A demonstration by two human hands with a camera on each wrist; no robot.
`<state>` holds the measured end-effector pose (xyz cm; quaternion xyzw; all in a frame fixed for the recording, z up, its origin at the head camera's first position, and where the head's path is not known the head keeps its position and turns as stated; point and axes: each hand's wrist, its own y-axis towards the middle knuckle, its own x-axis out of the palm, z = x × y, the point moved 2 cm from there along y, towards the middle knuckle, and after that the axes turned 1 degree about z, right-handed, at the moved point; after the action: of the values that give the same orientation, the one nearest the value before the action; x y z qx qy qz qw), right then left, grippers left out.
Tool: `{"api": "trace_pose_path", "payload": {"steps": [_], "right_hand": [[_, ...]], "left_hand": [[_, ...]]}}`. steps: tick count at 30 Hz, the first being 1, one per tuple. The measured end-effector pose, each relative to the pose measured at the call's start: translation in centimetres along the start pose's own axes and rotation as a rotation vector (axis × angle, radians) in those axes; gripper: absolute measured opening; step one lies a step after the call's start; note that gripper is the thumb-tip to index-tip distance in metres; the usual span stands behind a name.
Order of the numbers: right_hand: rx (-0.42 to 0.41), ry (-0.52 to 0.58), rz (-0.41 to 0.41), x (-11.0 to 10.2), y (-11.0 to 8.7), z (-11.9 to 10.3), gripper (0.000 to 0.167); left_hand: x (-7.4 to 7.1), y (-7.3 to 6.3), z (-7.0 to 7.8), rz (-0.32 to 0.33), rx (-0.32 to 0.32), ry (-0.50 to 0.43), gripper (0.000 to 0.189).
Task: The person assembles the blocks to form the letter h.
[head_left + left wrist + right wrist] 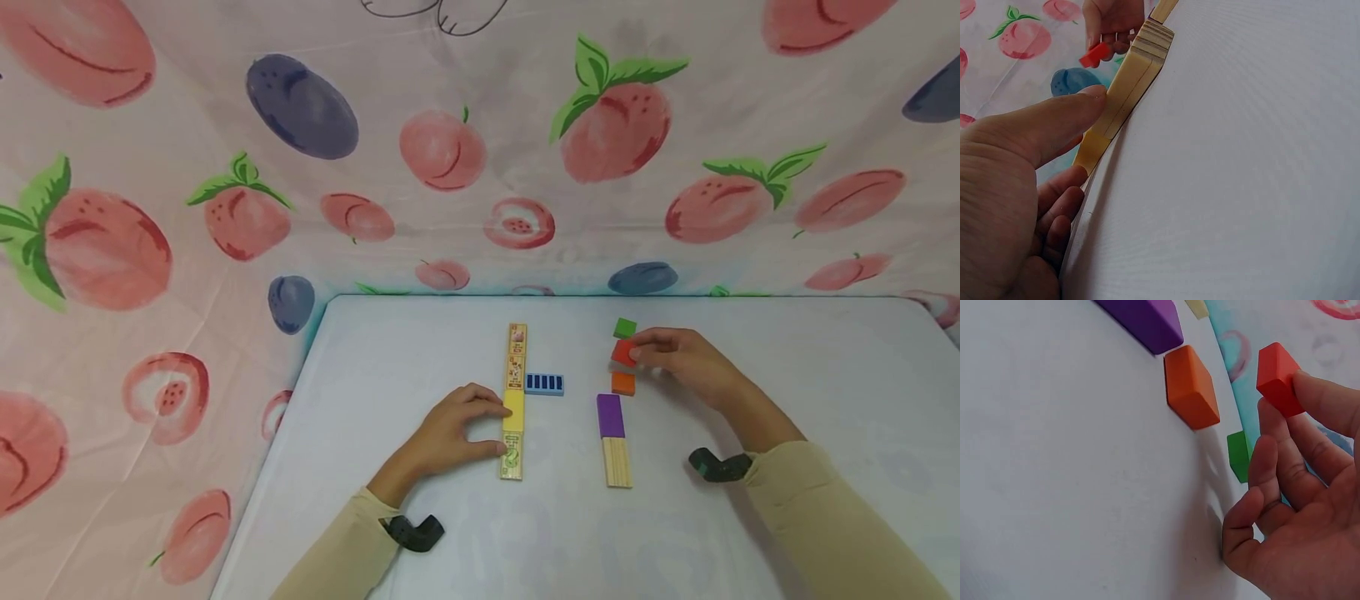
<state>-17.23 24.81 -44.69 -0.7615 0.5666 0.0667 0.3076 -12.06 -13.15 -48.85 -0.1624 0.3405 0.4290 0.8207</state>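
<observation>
My right hand point(690, 367) pinches a small red block point(1277, 378) between thumb and fingertips, above the white table. Close to it are a green block point(625, 327) and an orange block point(622, 383). Beneath the orange one, a purple block point(611, 416) and a plain wooden block point(618, 462) lie end to end. My left hand point(450, 429) is at a straight row of blocks, thumb at a green-printed block point(511, 465) and a fingertip at a yellow block point(513, 411). Two more printed blocks point(516, 372) continue that row toward the back.
A light blue block with dark bars point(543, 384) sticks out sideways from the left row. White cloth covers the table point(390, 358), and a fruit-patterned sheet point(360, 258) hangs behind it and at the left.
</observation>
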Motion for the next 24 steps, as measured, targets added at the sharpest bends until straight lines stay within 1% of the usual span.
{"api": "trace_pose_path", "payload": {"steps": [7,12,15,19,24], "right_hand": [[0.006,-0.015,0.014,1.0,0.0,-0.6,0.049],[-0.026,-0.062,0.032,1.8,-0.1,-1.2,0.047],[-0.044,-0.09,0.045,2.3,0.0,-1.5,0.042],[-0.042,-0.145,0.064,3.0,0.1,-1.9,0.034],[-0.05,-0.182,0.066,3.6,0.3,-2.2,0.029]], "left_hand": [[-0.1,-0.1,0.1,0.008,0.016,-0.003,0.046],[-0.1,-0.1,0.2,0.01,0.015,-0.006,0.046],[-0.1,-0.1,0.2,0.014,0.021,-0.003,0.046],[-0.1,-0.1,0.2,0.015,0.028,-0.004,0.046],[-0.1,-0.1,0.2,0.006,0.009,-0.003,0.046]]}}
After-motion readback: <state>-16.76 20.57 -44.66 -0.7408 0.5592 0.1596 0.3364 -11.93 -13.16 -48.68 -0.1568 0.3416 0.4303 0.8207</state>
